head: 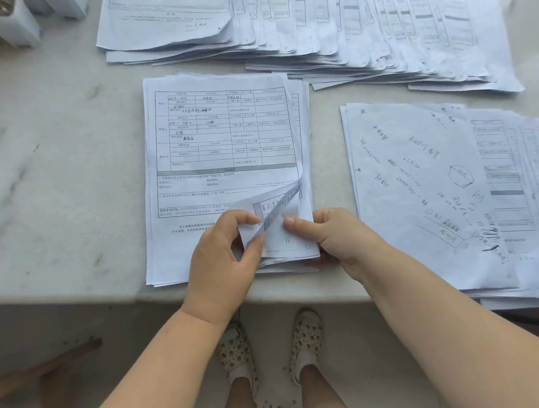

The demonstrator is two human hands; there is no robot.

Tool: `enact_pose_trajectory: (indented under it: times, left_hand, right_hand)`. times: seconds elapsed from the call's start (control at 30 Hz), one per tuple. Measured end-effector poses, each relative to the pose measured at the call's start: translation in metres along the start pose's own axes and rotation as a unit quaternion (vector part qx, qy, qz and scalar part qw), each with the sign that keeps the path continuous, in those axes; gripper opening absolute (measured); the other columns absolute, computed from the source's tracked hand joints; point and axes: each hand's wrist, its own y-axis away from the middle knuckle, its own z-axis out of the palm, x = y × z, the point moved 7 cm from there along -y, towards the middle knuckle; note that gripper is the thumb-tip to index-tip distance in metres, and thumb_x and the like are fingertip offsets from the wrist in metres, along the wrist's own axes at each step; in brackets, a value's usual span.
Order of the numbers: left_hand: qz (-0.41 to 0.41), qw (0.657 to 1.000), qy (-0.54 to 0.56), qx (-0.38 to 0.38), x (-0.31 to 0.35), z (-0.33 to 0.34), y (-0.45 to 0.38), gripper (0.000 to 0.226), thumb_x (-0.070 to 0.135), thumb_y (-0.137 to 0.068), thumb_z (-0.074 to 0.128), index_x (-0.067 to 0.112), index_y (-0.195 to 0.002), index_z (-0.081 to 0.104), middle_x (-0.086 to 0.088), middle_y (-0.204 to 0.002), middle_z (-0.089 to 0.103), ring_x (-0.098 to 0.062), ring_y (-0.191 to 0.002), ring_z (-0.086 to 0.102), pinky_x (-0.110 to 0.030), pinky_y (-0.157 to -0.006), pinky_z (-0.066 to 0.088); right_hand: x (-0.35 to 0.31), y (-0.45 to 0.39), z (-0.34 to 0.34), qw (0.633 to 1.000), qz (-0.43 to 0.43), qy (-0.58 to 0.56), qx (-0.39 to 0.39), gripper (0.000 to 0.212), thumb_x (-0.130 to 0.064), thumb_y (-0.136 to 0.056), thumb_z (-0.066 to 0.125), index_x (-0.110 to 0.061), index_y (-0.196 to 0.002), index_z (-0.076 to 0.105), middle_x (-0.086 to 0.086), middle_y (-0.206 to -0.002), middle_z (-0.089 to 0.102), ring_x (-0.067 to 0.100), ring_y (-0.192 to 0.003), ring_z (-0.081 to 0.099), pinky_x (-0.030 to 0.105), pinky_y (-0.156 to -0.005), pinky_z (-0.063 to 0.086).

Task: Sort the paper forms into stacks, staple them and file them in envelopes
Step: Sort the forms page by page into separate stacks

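Pinching up corner of top form (272, 216) with left hand (224, 254), right hand (336, 234) pressing near stack (222, 175); sorting underway, stapling and filing pending.

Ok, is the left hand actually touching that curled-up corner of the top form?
Touching. The head view shows the left hand pinching the lifted corner of the top form between thumb and fingers.

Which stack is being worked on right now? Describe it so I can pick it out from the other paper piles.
On the pale marble table, it is the middle stack, nearest the front edge, between the fanned-out row of forms at the back and the scribbled-on pile to the right. Only it has a folded-up bottom right corner, pinched by the left hand and touched by the right hand.
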Motion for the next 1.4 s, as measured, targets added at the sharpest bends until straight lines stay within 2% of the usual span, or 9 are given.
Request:
enact_pose_trajectory:
  times: [0.17, 0.33, 0.5, 0.57, 0.67, 0.77, 1.03, 1.3, 1.4]
  left_hand:
    - [-0.034, 0.999, 0.020, -0.005, -0.003, 0.001, -0.002, 0.014, 0.030, -0.081, 0.059, 0.032, -0.093, 0.052, -0.006, -0.067, 0.061, -0.020, -0.061, 0.056, -0.037, -0.062, 0.046]
    - [-0.047, 0.997, -0.025, 0.061, 0.001, -0.010, -0.005, 0.029, 0.010, -0.089, 0.061, 0.021, -0.100, 0.036, -0.006, -0.062, 0.048, -0.021, -0.054, 0.046, -0.037, -0.056, 0.037]
    - [-0.020, 0.998, -0.032, 0.056, 0.001, -0.010, -0.005, 0.028, 0.003, -0.085, 0.053, 0.029, -0.081, 0.043, 0.007, -0.058, 0.038, -0.009, -0.054, 0.040, -0.018, -0.051, 0.029]
    - [-0.001, 1.000, -0.013, 0.023, 0.002, -0.005, -0.003, 0.021, 0.008, -0.077, 0.048, 0.028, -0.077, 0.051, 0.005, -0.067, 0.048, -0.008, -0.061, 0.045, -0.017, -0.056, 0.031]
    - [0.020, 0.999, 0.009, -0.032, 0.006, -0.001, 0.001, 0.005, 0.034, -0.077, 0.058, 0.031, -0.081, 0.060, 0.008, -0.076, 0.055, -0.007, -0.068, 0.050, -0.016, -0.066, 0.037]
    - [0.044, 0.997, -0.008, -0.069, 0.009, -0.002, 0.002, 0.028, 0.053, -0.067, 0.064, 0.036, -0.087, 0.055, 0.016, -0.088, 0.059, 0.002, -0.085, 0.053, -0.010, -0.076, 0.036]
    - [0.006, 0.993, 0.066, -0.095, 0.003, -0.006, -0.002, 0.026, 0.050, -0.062, 0.070, 0.036, -0.080, 0.057, 0.024, -0.082, 0.061, 0.000, -0.073, 0.054, -0.007, -0.068, 0.037]
    - [-0.019, 0.992, 0.094, -0.080, -0.005, -0.007, -0.004, 0.029, 0.052, -0.061, 0.069, 0.036, -0.083, 0.057, 0.003, -0.079, 0.063, -0.019, -0.071, 0.056, -0.022, -0.070, 0.044]
    - [-0.040, 0.990, 0.126, -0.051, -0.009, -0.008, -0.005, 0.032, 0.047, -0.065, 0.072, 0.035, -0.085, 0.050, 0.007, -0.076, 0.062, -0.015, -0.066, 0.059, -0.029, -0.068, 0.049]
  right_hand:
    - [0.002, 0.000, -0.003, 0.999, -0.018, 0.006, -0.027, 0.022, -0.022, -0.086, 0.072, -0.001, -0.094, 0.071, 0.012, -0.091, 0.075, 0.020, -0.075, 0.067, 0.025, -0.062, 0.053]
    - [0.004, 0.001, -0.004, 0.998, -0.019, -0.005, -0.062, 0.015, -0.017, -0.091, 0.065, -0.004, -0.098, 0.071, 0.009, -0.095, 0.075, 0.016, -0.076, 0.068, 0.023, -0.063, 0.055]
    - [0.004, 0.003, -0.005, 0.997, -0.007, -0.014, -0.073, 0.025, -0.017, -0.092, 0.063, 0.004, -0.105, 0.068, 0.008, -0.091, 0.074, 0.019, -0.074, 0.065, 0.028, -0.065, 0.055]
    - [0.003, 0.002, -0.004, 0.999, -0.005, -0.003, -0.044, 0.032, -0.021, -0.089, 0.069, 0.008, -0.102, 0.068, 0.012, -0.088, 0.072, 0.022, -0.074, 0.063, 0.027, -0.058, 0.054]
    - [-0.001, 0.001, 0.001, 1.000, -0.004, 0.019, -0.016, 0.021, -0.027, -0.084, 0.075, -0.007, -0.077, 0.072, 0.011, -0.076, 0.072, 0.024, -0.067, 0.061, 0.028, -0.055, 0.048]
    - [-0.002, 0.000, 0.002, 1.000, -0.004, 0.025, -0.008, 0.022, -0.030, -0.084, 0.074, -0.012, -0.071, 0.070, 0.007, -0.069, 0.072, 0.020, -0.059, 0.061, 0.028, -0.054, 0.047]
    - [0.001, -0.002, -0.001, 1.000, 0.000, 0.021, -0.011, 0.041, -0.031, -0.087, 0.072, 0.007, -0.101, 0.069, 0.014, -0.080, 0.071, 0.018, -0.057, 0.061, 0.023, -0.048, 0.048]
    - [0.002, -0.004, -0.001, 1.000, 0.000, 0.026, -0.007, 0.028, -0.032, -0.085, 0.074, -0.004, -0.087, 0.069, 0.011, -0.072, 0.069, 0.019, -0.053, 0.060, 0.025, -0.049, 0.047]
    - [0.003, -0.003, -0.002, 1.000, 0.004, 0.014, -0.004, 0.029, -0.030, -0.086, 0.073, -0.003, -0.092, 0.069, 0.010, -0.072, 0.069, 0.019, -0.054, 0.061, 0.025, -0.049, 0.048]
